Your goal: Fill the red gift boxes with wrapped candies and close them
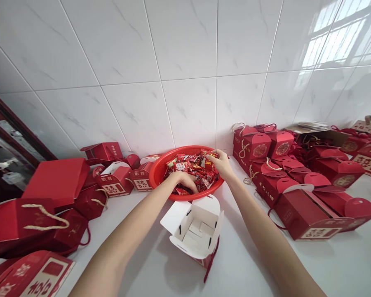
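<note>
A red plastic basket point(154, 175) full of small wrapped candies point(195, 165) stands against the wall. My left hand point(185, 180) reaches down into the candies with its fingertips buried among them, so its grip is hidden. At the basket's right rim, my right hand point(221, 163) pinches a red-wrapped candy point(210, 154) between thumb and fingers. Just in front of the basket stands an open gift box point(200, 231), white inside, its flaps spread. No candy shows inside it, and a dark red cord hangs from its right side.
Red gift boxes with cord handles crowd the left side point(57, 177) and the right side point(312, 210) of the white table point(235, 264). A cardboard carton point(303, 131) sits at the back right. White tiled wall point(190, 111) rises directly behind the basket.
</note>
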Tool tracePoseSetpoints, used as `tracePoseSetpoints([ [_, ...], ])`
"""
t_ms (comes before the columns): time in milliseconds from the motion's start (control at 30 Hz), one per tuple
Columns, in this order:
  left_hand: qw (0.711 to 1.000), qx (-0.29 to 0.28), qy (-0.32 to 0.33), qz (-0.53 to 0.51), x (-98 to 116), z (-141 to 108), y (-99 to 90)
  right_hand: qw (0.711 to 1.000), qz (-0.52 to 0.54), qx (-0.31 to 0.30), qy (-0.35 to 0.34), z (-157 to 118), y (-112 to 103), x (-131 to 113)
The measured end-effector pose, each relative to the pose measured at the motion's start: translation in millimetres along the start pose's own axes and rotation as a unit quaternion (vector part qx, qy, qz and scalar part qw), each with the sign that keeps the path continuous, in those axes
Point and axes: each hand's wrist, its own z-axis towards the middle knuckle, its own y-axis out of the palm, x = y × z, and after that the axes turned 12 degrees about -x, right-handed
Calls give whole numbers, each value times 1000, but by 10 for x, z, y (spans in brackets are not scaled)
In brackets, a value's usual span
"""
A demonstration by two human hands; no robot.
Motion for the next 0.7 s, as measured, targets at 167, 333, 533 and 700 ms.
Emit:
tracePoseSetpoints([
  [167, 1000, -5, -2, 19, -7, 30, -1, 1000, -11, -1, -1, -9, -7, -8],
  [333, 999, 3, -4, 47, -91, 50, -51, 1000, 1, -9, -5, -15, -6, -9],
  [533, 996, -6, 62, 56, -185, 70, -86, 1000, -6, -9, -10, -17, -4, -15],
  [700, 989, -43, 140, 8, -150, 38, -63, 1000, 9, -10, -9, -18, -5, -16],
])
